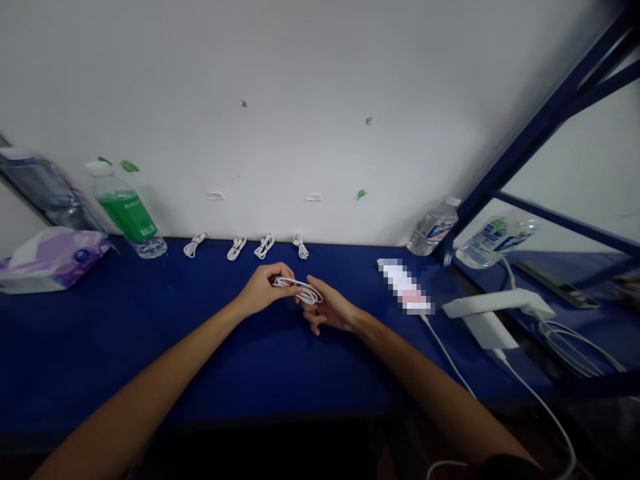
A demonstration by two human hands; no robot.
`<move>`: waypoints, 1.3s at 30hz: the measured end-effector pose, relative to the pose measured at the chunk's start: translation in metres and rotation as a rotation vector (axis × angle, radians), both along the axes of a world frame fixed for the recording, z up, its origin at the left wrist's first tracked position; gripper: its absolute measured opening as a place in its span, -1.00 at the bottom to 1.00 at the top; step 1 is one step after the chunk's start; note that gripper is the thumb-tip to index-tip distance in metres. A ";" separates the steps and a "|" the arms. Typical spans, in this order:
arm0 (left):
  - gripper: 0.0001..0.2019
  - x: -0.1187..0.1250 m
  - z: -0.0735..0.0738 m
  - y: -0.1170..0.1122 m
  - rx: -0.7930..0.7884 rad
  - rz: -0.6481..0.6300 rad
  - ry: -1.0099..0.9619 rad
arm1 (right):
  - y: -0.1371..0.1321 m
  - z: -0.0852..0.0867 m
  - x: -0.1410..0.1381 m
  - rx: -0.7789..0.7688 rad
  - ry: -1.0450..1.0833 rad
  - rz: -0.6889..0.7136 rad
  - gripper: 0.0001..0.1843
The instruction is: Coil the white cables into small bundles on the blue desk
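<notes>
A white cable point(306, 292), wound into a loose oval coil, is held above the blue tabletop. My left hand point(267, 287) is closed around the coil's left end, thumb lying across the strands. At the other end, my right hand point(333, 305) has the coil between its thumb and fingers, its lower fingers loosely curled. Part of its grip is hidden behind the strands. Beyond my hands, along the wall, lie several bundled white cables, among them a bundle point(195, 245) at the left and another point(301, 247) at the right.
A tissue box point(55, 260) and a green-labelled bottle point(131, 217) stand at left. To the right are a blurred-out phone point(405, 287) with a cord, a small bottle point(435, 228), a white power strip point(493, 330) and a blue metal frame point(565, 220).
</notes>
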State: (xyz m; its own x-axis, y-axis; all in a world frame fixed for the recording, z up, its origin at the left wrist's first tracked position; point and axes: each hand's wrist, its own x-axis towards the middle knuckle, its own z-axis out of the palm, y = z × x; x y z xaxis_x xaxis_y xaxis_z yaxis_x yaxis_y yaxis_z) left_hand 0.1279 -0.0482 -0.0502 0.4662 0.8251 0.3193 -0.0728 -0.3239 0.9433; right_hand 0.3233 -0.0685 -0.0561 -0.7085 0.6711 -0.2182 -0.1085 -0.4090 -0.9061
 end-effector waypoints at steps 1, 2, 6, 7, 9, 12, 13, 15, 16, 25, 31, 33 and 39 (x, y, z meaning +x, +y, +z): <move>-0.67 0.000 -0.001 0.001 0.014 0.010 0.012 | 0.001 0.000 0.001 -0.044 0.012 0.016 -0.47; -0.67 -0.001 -0.001 0.001 0.027 0.022 0.024 | 0.002 -0.001 0.002 -0.064 0.017 0.023 -0.49; -0.69 -0.002 -0.002 0.002 0.057 0.059 0.066 | 0.002 -0.003 0.002 -0.056 0.024 0.019 -0.53; -0.69 -0.002 -0.002 0.002 0.052 0.059 0.072 | 0.002 -0.003 0.001 -0.055 0.021 0.012 -0.52; -0.70 -0.002 -0.003 0.001 0.028 0.032 0.084 | 0.001 -0.002 0.000 -0.063 0.013 0.003 -0.48; -0.71 -0.002 -0.004 0.001 -0.012 -0.021 0.098 | 0.000 -0.002 -0.001 -0.064 0.005 0.000 -0.46; -0.71 -0.002 -0.004 0.001 -0.022 -0.029 0.104 | -0.001 -0.002 -0.001 -0.055 0.002 -0.005 -0.46; -0.71 -0.001 -0.004 0.001 -0.037 -0.033 0.110 | -0.001 -0.002 -0.001 -0.039 -0.004 -0.018 -0.49; -0.71 -0.001 -0.004 0.001 -0.043 -0.034 0.111 | -0.001 -0.002 -0.001 -0.039 -0.007 -0.023 -0.50; -0.71 -0.001 -0.002 0.000 -0.037 -0.034 0.128 | 0.001 0.000 0.000 -0.114 0.006 -0.006 -0.58; -0.72 0.000 -0.002 -0.001 -0.028 -0.003 0.183 | 0.000 -0.003 0.001 -0.120 0.013 -0.004 -0.57; -0.73 0.000 -0.001 -0.002 -0.020 0.007 0.196 | 0.000 -0.004 0.001 -0.119 0.026 0.010 -0.49; -0.73 0.001 0.002 -0.004 -0.028 0.018 0.175 | 0.001 -0.005 0.001 -0.101 0.037 0.023 -0.52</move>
State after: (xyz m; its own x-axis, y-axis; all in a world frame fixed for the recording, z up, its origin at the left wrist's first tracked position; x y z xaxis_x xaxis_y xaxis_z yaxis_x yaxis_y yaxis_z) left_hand 0.1292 -0.0519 -0.0484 0.4976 0.8412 0.2115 0.0988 -0.2972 0.9497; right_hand 0.3244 -0.0671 -0.0612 -0.7321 0.6307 -0.2575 -0.1306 -0.5010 -0.8556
